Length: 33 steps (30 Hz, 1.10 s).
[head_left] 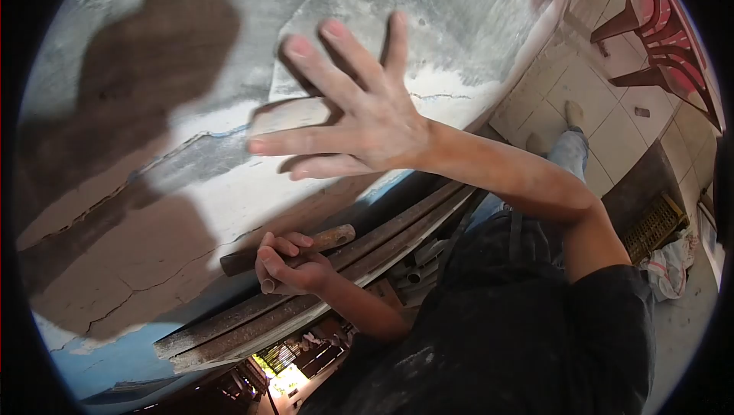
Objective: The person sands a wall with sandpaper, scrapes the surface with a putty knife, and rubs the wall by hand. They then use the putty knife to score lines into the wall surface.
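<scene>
My right hand (375, 128) is spread wide, back toward me, in front of the cracked, patchy wall (451, 2). Its shadow falls close behind the fingers; whether the palm touches the wall I cannot tell. Lower down, my left hand (294, 266) is curled round a tool with a worn, brownish handle (332, 239) that has a hole near its end. A dark part of the tool sticks out on the other side of the fingers, and its kind is unclear. Below the right hand, a long crack (115, 193) runs across the wall with bare white and pinkish patches around it.
Long brown beams (252, 319) run beside the wall, just under my left hand. Dark red plastic chairs (665, 40) stand on the tiled floor (589, 82) at upper right. A yellow crate (654, 228) and a white sack (669, 270) lie at the right.
</scene>
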Available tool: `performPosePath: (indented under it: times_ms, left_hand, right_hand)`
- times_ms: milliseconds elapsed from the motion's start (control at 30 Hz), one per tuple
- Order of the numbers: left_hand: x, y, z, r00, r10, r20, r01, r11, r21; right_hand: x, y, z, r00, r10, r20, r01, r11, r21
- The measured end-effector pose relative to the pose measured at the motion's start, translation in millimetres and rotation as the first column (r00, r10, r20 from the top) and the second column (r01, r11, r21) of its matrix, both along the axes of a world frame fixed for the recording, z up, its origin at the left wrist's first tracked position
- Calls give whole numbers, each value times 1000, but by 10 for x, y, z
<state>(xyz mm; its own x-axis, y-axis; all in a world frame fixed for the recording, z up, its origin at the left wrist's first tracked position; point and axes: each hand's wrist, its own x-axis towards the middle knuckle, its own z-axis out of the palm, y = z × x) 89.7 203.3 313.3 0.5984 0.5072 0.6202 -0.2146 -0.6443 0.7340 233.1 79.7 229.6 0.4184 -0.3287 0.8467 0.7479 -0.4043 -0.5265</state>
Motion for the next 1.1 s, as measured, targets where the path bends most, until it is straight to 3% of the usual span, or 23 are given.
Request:
performPosePath:
  times_ms: [133,367,500,633,800,933,1100]
  left_hand:
    - [-10,97,39,999,-27,-25,27,1000,8]
    - [13,35,10,1000,-17,10,18,999,-29]
    - [29,16,-7,1000,-2,25,3,1000,-17]
    - [30,-18,2,998,31,46,-31,999,19]
    - [91,-59,-10,994,50,97,-52,999,15]
    - [97,-57,-34,993,58,105,-61,998,24]
    - [81,-36,-44,995,25,97,-31,998,54]
  right_hand:
    - [-88,-23,-515,994,-54,-99,45,995,-90]
    - [57,37,54,1000,-25,-14,25,1000,5]
    - [-128,-98,-414,984,-38,-174,22,996,-90]
    - [18,21,-107,998,-42,-43,43,999,18]
    - [-104,-79,-569,984,-77,-162,66,995,-76]
    - [30,8,-282,996,-71,-58,73,997,36]
    - [-67,-33,-478,993,-76,-93,71,996,-48]
